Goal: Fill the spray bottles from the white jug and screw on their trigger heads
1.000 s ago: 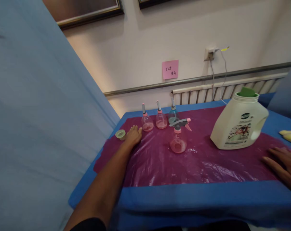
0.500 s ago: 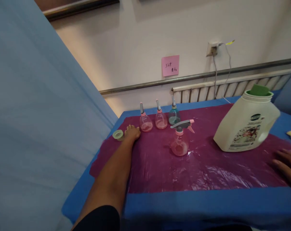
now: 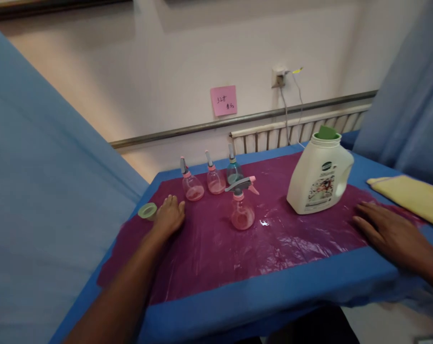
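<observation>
My left hand (image 3: 169, 215) lies flat on the purple plastic sheet (image 3: 202, 253), fingers outstretched, beside a pale green cap (image 3: 147, 210). At the right end of the sheet rests my right hand (image 3: 390, 231), also flat and holding nothing. Between them stands a pink spray bottle (image 3: 243, 212) with a grey and pink trigger head. Behind it are two more pink spray bottles, one on the left (image 3: 193, 188) and one in the middle (image 3: 215, 180), plus a teal spray bottle (image 3: 234, 171). Nearer my right hand is a large cream jug (image 3: 319, 177) with something green in its mouth.
A folded yellow cloth (image 3: 413, 193) lies on the blue table cover (image 3: 266, 291) at the right. Blue curtains hang on the left (image 3: 40, 191) and right (image 3: 410, 105). At the back are a radiator (image 3: 263, 138), a wall socket with cords (image 3: 279, 76) and a pink note (image 3: 223, 100).
My view has swung to the right, so more of my right hand and the yellow cloth shows. My left hand has drawn slightly nearer on the sheet. The bottles and jug stand as before.
</observation>
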The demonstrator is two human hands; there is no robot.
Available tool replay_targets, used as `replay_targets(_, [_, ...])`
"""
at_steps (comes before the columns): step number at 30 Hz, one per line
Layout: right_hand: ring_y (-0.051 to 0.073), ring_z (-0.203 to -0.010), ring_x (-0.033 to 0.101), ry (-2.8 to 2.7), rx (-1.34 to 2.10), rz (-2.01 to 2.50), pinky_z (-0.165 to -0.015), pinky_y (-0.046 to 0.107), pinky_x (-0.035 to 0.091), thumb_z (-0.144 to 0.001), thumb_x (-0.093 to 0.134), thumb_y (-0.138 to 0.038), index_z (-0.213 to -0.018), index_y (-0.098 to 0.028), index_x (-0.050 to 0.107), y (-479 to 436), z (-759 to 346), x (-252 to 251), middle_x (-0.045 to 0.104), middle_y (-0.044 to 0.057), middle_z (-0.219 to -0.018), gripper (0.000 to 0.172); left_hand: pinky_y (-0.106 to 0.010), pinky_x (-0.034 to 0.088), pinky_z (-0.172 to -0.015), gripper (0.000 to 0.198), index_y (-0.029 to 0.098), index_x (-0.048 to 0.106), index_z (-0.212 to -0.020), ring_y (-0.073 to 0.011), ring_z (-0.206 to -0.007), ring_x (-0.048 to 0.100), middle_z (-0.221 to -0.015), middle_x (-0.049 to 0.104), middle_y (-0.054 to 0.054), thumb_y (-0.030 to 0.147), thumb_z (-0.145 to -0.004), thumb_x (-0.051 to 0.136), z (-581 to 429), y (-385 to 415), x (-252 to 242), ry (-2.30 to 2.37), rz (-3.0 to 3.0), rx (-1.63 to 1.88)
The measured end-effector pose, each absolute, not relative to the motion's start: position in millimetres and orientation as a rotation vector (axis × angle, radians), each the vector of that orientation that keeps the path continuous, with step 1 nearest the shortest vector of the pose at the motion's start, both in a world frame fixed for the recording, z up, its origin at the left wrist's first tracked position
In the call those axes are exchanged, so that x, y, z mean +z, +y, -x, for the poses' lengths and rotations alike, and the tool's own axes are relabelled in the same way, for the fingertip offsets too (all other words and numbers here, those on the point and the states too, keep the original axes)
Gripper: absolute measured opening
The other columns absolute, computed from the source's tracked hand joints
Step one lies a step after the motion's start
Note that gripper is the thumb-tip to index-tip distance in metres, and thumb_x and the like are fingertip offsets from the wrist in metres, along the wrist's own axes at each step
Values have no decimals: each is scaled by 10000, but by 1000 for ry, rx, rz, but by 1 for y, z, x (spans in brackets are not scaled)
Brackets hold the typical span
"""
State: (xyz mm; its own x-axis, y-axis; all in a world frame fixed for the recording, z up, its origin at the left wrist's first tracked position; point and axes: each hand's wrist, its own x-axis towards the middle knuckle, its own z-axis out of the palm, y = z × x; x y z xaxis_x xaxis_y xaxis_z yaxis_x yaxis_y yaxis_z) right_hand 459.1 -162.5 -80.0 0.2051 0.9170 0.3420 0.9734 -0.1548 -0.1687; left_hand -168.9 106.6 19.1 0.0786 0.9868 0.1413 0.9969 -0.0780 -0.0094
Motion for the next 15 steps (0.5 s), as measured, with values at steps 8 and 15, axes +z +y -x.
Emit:
replay_targets(8, [415,-1456,686,-1726,-291,2028,-1297,613,502,-1119,370,-533,-1450,-131,720,-147,-471,-50,745,236,-1505,627,-618,396,-1378,824,-4,565,-1620,-412,-1661,488,-1718,555,-280,561,-1063,343,215,27,-5,-1894,2371,-302])
replay_targets(15, [376,-1491,665,-1686,-329,2074,-1300,559,494,-1133,385,-375,-1520,-35,667,-71,-511,6,697,268,-1566,587,-690,565,-1238,744,244,428,-1752,-422,-1544,629,-1709,608,-157,536,-1071,490,244,-45,-54,-1579,2385,-642])
